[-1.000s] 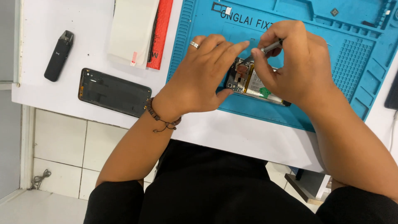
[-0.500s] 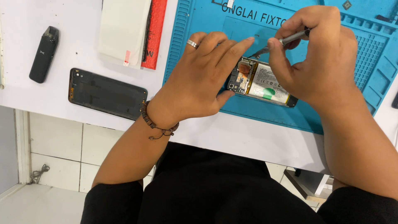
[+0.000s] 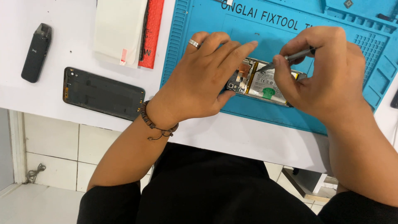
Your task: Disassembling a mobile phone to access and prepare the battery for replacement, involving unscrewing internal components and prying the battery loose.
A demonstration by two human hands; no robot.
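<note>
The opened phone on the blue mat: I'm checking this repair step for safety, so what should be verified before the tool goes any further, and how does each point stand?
1. Opened phone lies flat on the blue mat: ok.
2. Left hand steadies the phone's camera end: ok.
3. Right hand grips the thin metal tool in its fingers: ok.
4. Tool tip rests on the board edge, not the battery: cannot tell.
5. Black back cover sits aside on the white table, away from the work: ok.
6. Loose screws contained: cannot tell, none visible.

Bright even light, soft shadows, sharp
</note>
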